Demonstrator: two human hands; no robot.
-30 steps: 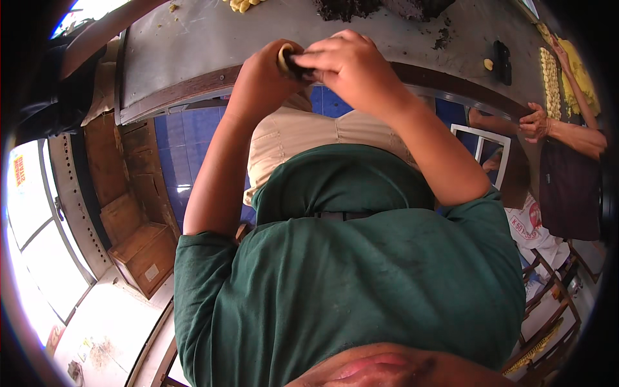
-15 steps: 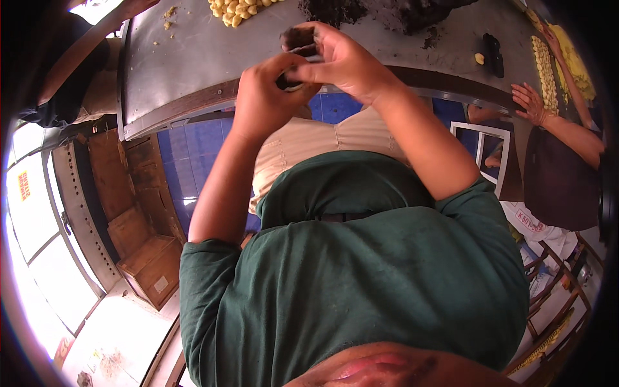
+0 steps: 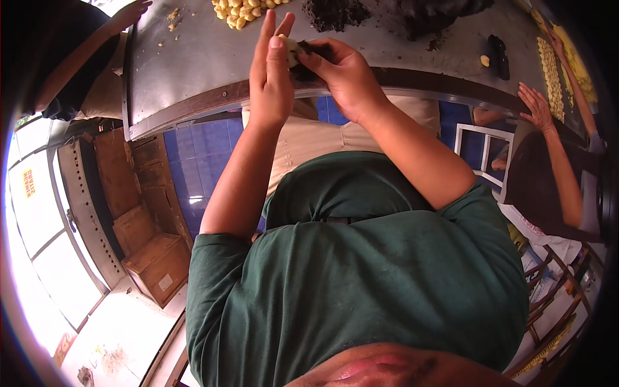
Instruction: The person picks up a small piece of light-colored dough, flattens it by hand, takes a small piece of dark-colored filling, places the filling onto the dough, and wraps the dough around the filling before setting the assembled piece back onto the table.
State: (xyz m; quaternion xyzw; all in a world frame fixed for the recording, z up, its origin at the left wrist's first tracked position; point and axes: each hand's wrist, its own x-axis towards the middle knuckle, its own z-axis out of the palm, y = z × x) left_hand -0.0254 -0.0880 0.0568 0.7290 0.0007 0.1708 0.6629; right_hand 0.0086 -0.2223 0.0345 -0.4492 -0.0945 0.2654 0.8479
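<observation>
My left hand (image 3: 271, 80) is raised over the table's near edge, fingers stretched upward, its palm side against a small pale dough piece (image 3: 290, 53) with dark filling. My right hand (image 3: 348, 80) is curled round this piece from the right, thumb pointing into the dark stuff (image 3: 313, 48). Part of the piece is hidden by my fingers. Behind them on the metal table (image 3: 180, 77) are a pile of small yellow dough balls (image 3: 235, 9) and dark crumbly heaps (image 3: 332, 16).
Co-workers' arms show at left (image 3: 109, 32) and right (image 3: 538, 113). At right lie rows of yellow pieces (image 3: 551, 77), a black object (image 3: 496, 58) and a lone yellow bit (image 3: 485, 61). Below are wooden boxes (image 3: 155, 264) and a white frame (image 3: 467, 142).
My left hand's fingers have uncurled and straightened upward. My right hand has come down and closed round the piece. The right co-worker's near hand has risen slightly and shifted.
</observation>
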